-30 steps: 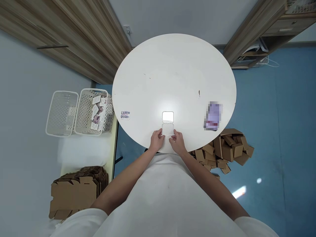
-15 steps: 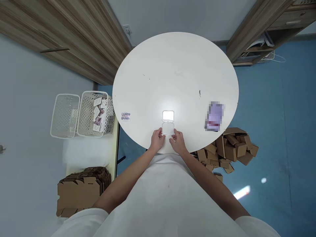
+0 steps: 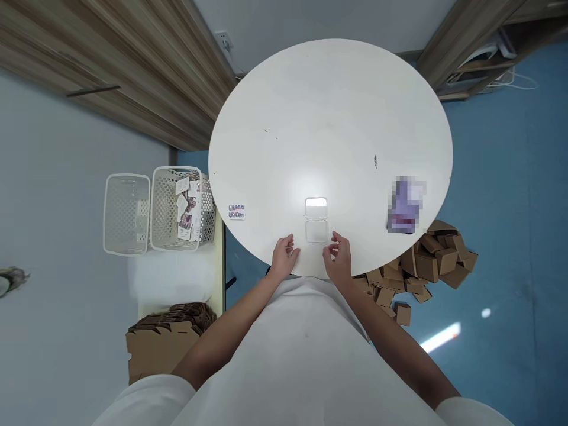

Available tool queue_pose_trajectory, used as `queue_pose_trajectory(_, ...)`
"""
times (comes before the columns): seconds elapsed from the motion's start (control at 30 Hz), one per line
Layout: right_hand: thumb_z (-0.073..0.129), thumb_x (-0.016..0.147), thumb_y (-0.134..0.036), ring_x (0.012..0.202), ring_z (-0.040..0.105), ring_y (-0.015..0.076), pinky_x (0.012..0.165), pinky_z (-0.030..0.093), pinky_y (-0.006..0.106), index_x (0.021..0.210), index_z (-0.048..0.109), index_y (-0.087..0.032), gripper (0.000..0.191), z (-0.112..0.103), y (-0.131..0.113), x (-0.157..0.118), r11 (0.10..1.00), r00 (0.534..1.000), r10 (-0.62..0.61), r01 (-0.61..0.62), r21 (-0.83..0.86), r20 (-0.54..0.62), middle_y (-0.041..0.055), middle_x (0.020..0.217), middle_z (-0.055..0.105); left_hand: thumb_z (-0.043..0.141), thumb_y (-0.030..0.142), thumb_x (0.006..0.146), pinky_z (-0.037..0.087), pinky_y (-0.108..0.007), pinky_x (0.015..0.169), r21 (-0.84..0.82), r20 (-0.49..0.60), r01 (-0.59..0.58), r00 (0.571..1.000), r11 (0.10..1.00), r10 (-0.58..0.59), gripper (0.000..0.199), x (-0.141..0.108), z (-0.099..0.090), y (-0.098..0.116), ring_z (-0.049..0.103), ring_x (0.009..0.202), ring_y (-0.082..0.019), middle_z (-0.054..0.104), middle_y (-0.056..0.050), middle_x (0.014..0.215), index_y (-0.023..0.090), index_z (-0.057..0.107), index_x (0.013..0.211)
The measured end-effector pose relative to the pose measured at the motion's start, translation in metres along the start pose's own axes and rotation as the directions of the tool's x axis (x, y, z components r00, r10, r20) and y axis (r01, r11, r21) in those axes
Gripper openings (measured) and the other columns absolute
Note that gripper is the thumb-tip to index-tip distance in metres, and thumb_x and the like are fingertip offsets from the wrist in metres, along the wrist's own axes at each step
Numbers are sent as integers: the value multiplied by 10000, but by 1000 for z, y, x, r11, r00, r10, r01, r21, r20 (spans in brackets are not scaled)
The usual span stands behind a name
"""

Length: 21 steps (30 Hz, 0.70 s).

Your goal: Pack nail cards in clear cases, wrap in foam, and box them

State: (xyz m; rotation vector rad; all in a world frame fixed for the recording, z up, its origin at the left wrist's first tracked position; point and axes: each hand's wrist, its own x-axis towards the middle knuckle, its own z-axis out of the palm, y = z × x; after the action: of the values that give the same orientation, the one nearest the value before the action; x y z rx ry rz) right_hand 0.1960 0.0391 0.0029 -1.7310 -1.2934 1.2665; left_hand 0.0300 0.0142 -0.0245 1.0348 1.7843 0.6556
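A small clear plastic case (image 3: 316,231) lies opened flat on the white oval table (image 3: 328,89), its lid half folded back away from me. My left hand (image 3: 284,255) is just left of the case, apart from it, fingers parted and holding nothing. On the other side, my right hand (image 3: 339,257) hovers close to the case's right edge with its fingers curled but apart and nothing in them. To the left on the table lies a small sheet of press-on nails (image 3: 236,212), purple and pink in two rows.
A blurred purple packet (image 3: 405,205) lies at the table's right. White baskets stand at the left; the perforated basket (image 3: 153,207) holds printed cards (image 3: 189,216). Flattened cardboard boxes (image 3: 162,349) are stacked below. Several small brown boxes (image 3: 426,266) are heaped on the right.
Both hands have let go of the clear case and drawn apart to either side. It stays opened on the table. The whole view has shifted slightly.
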Motion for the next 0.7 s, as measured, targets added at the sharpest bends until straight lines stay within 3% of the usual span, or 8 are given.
queue_pose_trajectory(0.13,446,782,-241,678,472,118,642,485,304,1172,400,-243,393,28,-27,0,996,994,-82,85,-38,68,46,971,469,542,249,765,482,-310,779,76,-32,-56,998,996,58,402,-3,-47,-14,526,920,-159,502,-80,1041,187,480,1157)
queue_pose_trajectory(0.3,475,771,-257,645,472,106,635,486,309,1172,404,-251,408,93,-47,11,988,965,-85,114,-108,248,27,952,483,526,277,772,489,-306,723,216,-173,-132,970,967,172,395,15,-126,-32,519,877,-163,471,-82,1051,182,465,1151)
queue_pose_trajectory(0.43,534,733,-256,776,507,147,714,485,353,1208,387,-249,497,145,-56,29,958,934,-21,121,-260,356,51,1036,478,529,272,768,472,-328,739,334,-117,-155,972,930,204,495,48,-180,-38,520,839,-168,451,-80,1057,190,375,1232)
queue_pose_trajectory(0.53,560,713,-237,912,498,183,793,463,373,1227,374,-246,546,177,-66,44,921,921,-21,168,-351,388,66,1104,453,575,259,735,455,-340,744,413,-7,-152,985,898,170,598,75,-201,-38,525,864,-195,441,-94,1090,189,324,1273)
queue_pose_trajectory(0.7,569,710,-229,993,478,206,794,459,357,1260,329,-251,601,209,-81,62,849,912,-24,235,-474,409,63,1116,446,641,238,678,439,-306,723,453,136,-187,981,872,140,731,105,-208,-37,516,910,-211,435,-87,1078,188,276,1309)
